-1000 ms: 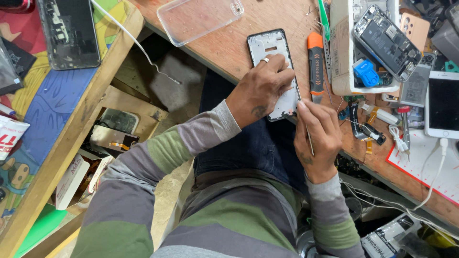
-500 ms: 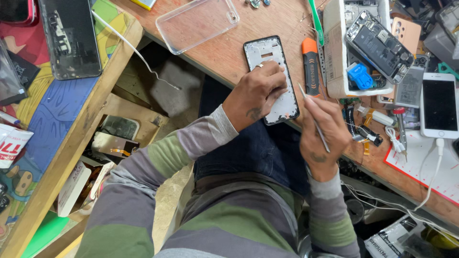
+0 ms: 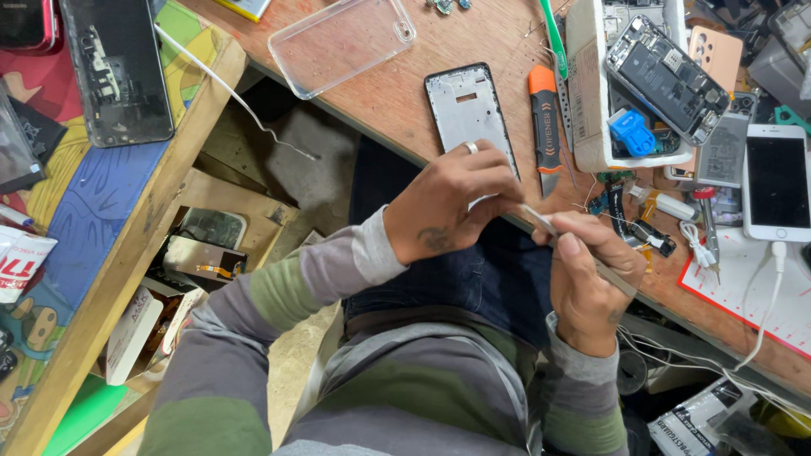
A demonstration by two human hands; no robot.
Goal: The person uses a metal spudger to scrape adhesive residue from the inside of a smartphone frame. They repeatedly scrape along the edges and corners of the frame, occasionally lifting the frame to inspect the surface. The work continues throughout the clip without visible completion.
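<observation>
The phone frame (image 3: pixel 470 110) lies on the worktop (image 3: pixel 397 93), its near end under the left hand (image 3: pixel 448 198), fingers curled on it. The right hand (image 3: pixel 591 279) pinches a thin tool (image 3: pixel 541 221). An orange knife (image 3: pixel 543 114) lies just beyond.

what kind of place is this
Most likely a phone repair bench: a bare grey phone frame lies under the left hand, an opened phone with exposed insides sits in a white tray, and an orange-handled utility knife lies beside it.
</observation>
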